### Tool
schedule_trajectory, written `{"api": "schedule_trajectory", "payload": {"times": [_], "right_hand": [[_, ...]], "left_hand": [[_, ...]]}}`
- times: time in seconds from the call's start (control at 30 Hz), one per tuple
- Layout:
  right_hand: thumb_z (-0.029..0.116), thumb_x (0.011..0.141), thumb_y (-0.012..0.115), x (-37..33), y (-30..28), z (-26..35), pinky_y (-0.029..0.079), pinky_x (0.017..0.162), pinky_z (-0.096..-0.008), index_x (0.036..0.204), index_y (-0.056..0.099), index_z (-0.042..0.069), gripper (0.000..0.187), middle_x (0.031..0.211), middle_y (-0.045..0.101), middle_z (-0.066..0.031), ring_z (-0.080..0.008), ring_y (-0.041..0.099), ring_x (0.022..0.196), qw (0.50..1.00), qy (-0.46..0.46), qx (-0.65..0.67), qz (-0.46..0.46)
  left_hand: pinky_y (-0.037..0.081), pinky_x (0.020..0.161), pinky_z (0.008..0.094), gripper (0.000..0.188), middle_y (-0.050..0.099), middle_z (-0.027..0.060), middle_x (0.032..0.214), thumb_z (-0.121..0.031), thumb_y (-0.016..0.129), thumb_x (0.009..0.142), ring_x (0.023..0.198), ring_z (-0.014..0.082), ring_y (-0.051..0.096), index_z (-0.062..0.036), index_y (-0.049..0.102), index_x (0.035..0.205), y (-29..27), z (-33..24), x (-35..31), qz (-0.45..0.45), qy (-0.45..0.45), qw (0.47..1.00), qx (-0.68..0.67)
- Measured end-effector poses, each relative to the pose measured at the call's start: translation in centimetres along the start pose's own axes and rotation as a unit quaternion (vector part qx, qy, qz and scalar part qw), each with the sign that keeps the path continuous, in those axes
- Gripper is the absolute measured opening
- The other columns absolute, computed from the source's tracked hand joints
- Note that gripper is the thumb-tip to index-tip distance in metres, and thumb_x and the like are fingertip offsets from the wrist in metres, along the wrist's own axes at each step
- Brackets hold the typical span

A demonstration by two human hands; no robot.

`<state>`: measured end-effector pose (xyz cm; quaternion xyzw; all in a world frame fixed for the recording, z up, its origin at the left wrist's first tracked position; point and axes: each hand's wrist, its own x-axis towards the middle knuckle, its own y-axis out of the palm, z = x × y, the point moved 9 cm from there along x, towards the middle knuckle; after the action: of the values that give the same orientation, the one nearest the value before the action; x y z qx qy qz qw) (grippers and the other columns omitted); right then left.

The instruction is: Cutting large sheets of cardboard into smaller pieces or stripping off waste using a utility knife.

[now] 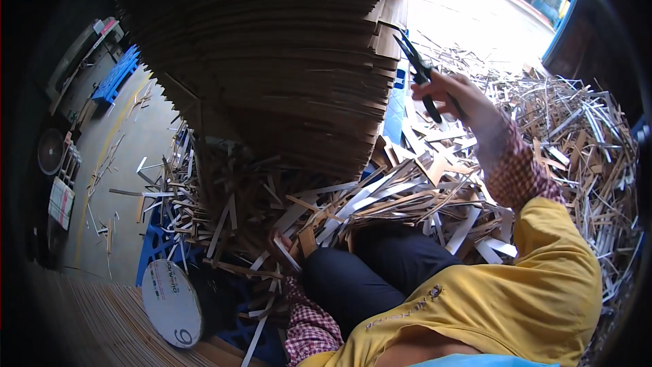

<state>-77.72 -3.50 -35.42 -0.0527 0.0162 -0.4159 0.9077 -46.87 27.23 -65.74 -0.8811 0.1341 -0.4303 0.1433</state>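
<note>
My right hand (458, 98) is raised beside the right edge of a tall stack of cardboard sheets (285, 88). It grips dark pliers (422, 73) whose long, thin jaws are spread apart and point up toward the stack's edge. Low down, close to my left knee, my left hand (284, 250) sits in shadow among loose strips. Its fingers look curled, and a pale strip (288, 255) crosses them; whether they hold it is hard to see. Cut strips of white and brown cardboard (380, 194) lie heaped between my legs and the stack.
More scraps form a large heap (570, 136) on the right. A blue pallet (153, 245) shows under strips at the left, by a round white-topped drum (171, 304). Stacked cardboard (88, 319) lies lower left. Another blue pallet (117, 76) and a fan (51, 151) stand farther off.
</note>
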Motion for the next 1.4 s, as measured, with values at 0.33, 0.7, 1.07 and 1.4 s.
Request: {"api": "schedule_trajectory", "payload": {"times": [0.33,0.7,1.07,1.4], "right_hand": [[0.034,0.08,0.052,-11.7,-4.5,-15.7,0.038,0.052,-0.0208,0.077,0.062,-0.003,0.038,0.062,0.059,-0.0053,-0.0092,0.052,0.055,0.961,0.22,-0.12,-0.114],[0.038,0.084,0.046,7.9,13.6,1.8,0.026,0.035,-0.0212,0.077,0.062,0.001,0.041,0.057,0.057,-0.0041,-0.0041,0.036,0.036,0.984,-0.007,-0.105,0.141],[0.043,0.081,0.048,18.8,18.4,4.5,0.047,0.061,-0.0375,0.087,0.053,0.0,0.044,0.079,0.059,-0.0136,-0.0219,0.058,0.069,0.979,0.154,-0.031,0.133],[0.043,0.082,0.047,20.1,19.4,4.6,0.046,0.06,-0.0424,0.09,0.047,0.0,0.044,0.092,0.054,-0.0266,-0.0313,0.058,0.072,0.97,0.216,0.006,0.115]], "left_hand": [[0.042,0.068,0.0271,0.024,0.051,0.009,0.09,-0.017,0.049,0.081,0.078,0.0173,0.051,-0.0038,0.053,0.1,0.7,5.9,-2.5,-0.009,-0.263,0.932,-0.249],[0.04,0.058,0.0233,0.028,0.051,0.0059,0.082,-0.023,0.048,0.082,0.066,0.0131,0.049,-0.0055,0.052,0.103,4.1,9.3,-5.8,0.006,-0.38,0.893,-0.24],[0.041,0.08,0.0396,0.025,0.051,0.0148,0.101,-0.013,0.049,0.074,0.094,0.0322,0.05,-0.0037,0.052,0.098,1.3,6.9,-3.1,0.027,-0.16,0.981,-0.107],[0.039,0.082,0.0418,0.029,0.048,0.0141,0.104,-0.006,0.05,0.072,0.097,0.0327,0.046,-0.0038,0.05,0.1,0.9,3.9,-1.8,0.056,-0.091,0.991,-0.081]]}}
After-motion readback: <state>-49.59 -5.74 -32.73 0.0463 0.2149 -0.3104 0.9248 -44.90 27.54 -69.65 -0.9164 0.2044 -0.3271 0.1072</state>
